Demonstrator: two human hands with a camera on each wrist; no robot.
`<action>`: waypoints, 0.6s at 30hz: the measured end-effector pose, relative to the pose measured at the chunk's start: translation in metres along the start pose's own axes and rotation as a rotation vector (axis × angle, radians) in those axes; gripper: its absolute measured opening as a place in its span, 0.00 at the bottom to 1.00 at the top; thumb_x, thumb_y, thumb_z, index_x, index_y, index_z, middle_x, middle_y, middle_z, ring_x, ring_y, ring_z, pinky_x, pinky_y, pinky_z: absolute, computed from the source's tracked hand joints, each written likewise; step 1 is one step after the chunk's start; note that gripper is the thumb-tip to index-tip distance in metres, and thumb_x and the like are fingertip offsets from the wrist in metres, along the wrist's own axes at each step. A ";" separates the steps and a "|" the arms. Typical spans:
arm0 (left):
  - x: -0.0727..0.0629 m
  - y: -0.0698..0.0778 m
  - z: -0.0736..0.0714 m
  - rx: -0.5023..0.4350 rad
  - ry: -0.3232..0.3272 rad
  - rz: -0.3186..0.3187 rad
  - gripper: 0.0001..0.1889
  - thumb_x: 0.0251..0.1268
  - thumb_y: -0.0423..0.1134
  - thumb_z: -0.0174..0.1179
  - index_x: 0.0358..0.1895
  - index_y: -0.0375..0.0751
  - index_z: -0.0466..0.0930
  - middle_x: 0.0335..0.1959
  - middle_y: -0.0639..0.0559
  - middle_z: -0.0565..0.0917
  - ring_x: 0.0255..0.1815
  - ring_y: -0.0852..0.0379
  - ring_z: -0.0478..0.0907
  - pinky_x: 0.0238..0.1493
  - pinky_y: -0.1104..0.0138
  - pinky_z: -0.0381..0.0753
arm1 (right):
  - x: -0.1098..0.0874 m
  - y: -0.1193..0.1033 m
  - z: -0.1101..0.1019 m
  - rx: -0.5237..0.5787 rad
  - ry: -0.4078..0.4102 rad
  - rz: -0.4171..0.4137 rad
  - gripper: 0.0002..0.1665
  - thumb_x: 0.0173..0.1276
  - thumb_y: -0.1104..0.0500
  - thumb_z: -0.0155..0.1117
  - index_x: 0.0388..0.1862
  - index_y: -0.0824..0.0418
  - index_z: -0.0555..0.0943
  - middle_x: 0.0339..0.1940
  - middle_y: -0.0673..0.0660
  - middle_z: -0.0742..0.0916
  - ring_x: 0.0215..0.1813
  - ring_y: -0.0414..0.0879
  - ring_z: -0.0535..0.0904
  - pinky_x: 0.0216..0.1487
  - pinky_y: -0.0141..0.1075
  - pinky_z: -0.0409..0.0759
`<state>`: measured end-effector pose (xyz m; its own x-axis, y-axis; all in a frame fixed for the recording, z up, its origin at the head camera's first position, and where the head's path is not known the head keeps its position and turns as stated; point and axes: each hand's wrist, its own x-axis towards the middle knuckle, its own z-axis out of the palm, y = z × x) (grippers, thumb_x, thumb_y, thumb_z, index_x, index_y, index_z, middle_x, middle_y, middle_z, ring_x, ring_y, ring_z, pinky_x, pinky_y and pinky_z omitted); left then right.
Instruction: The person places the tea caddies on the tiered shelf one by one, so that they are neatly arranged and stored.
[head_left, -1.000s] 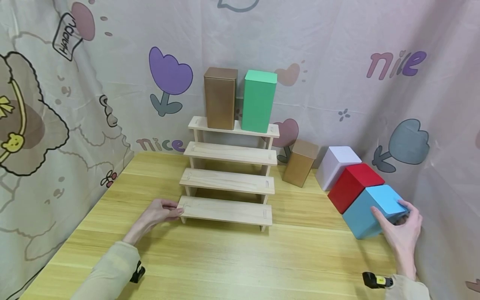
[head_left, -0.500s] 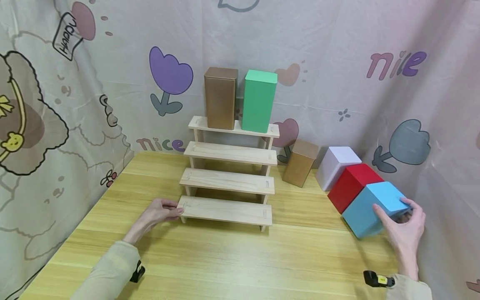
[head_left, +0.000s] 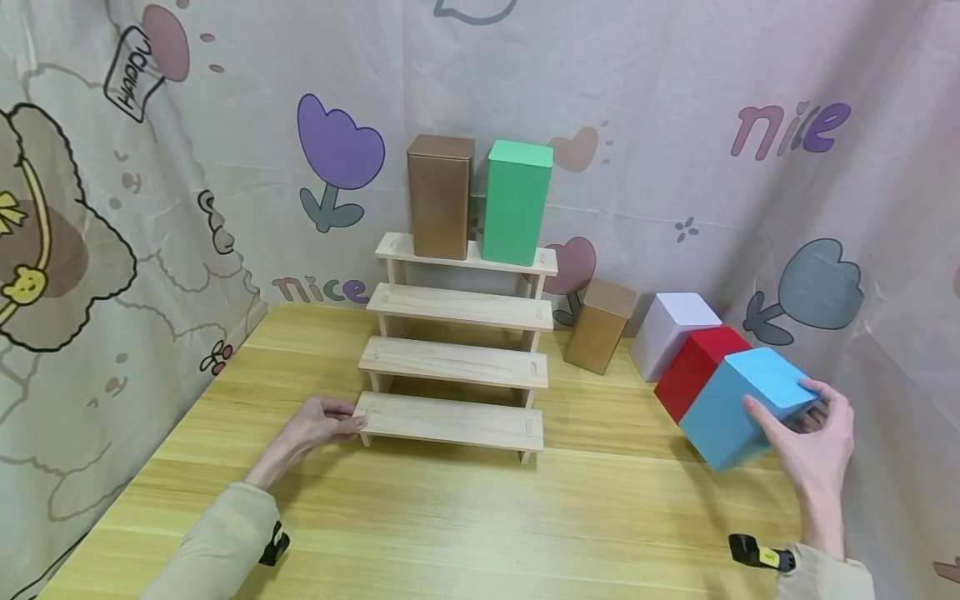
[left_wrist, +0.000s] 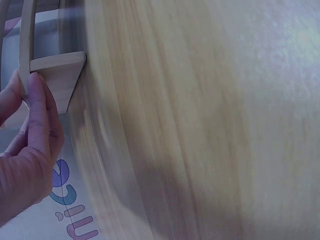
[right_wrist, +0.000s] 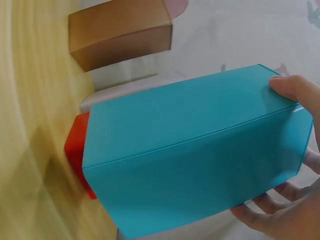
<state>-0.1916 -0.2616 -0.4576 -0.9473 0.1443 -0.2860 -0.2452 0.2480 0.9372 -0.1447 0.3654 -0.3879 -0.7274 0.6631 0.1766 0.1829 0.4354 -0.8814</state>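
Head view: left hand (head_left: 318,422) pinches the rack (head_left: 457,307) (lowest step (head_left: 453,422)), right hand (head_left: 817,442), spread wide, grips the tilted blue box (head_left: 733,410).

**Soft light from above, dimmer at the wrists**

The head view is bright and even: the top of the blue box (head_left: 738,417) is lit paler than its sides, soft shadow gathers beneath the treads of the stepped shelf (head_left: 459,306), and a faint sheen whitens the front of the tabletop (head_left: 600,517). Folds darken the right of the curtain (head_left: 645,187). The left wrist view is dim and purplish, its grain smeared, planks bowed, a wide blurry shadow low down and glare at upper right. The right wrist view turns the box teal, the curtain prints soft.
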 end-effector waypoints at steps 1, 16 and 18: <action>0.000 0.000 0.000 0.003 -0.003 0.002 0.27 0.67 0.30 0.64 0.60 0.11 0.67 0.35 0.49 0.84 0.36 0.60 0.85 0.46 0.70 0.91 | 0.000 -0.002 -0.001 -0.001 -0.004 -0.004 0.44 0.60 0.50 0.76 0.73 0.38 0.65 0.62 0.34 0.66 0.59 0.40 0.70 0.71 0.29 0.75; -0.001 0.000 0.001 -0.006 -0.002 0.003 0.26 0.67 0.28 0.63 0.60 0.10 0.66 0.35 0.49 0.84 0.35 0.62 0.84 0.44 0.70 0.91 | -0.011 -0.039 -0.006 -0.020 -0.017 -0.049 0.45 0.60 0.50 0.75 0.73 0.38 0.64 0.67 0.43 0.71 0.59 0.40 0.70 0.74 0.38 0.77; -0.001 0.000 0.000 0.001 -0.004 0.006 0.26 0.68 0.28 0.62 0.60 0.10 0.66 0.35 0.49 0.84 0.35 0.62 0.84 0.45 0.70 0.91 | -0.012 -0.045 -0.007 -0.014 -0.024 -0.056 0.45 0.60 0.51 0.76 0.73 0.38 0.64 0.68 0.46 0.72 0.59 0.39 0.70 0.74 0.37 0.76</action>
<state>-0.1904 -0.2616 -0.4577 -0.9477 0.1500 -0.2816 -0.2397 0.2476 0.9387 -0.1396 0.3420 -0.3476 -0.7525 0.6227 0.2142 0.1511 0.4799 -0.8642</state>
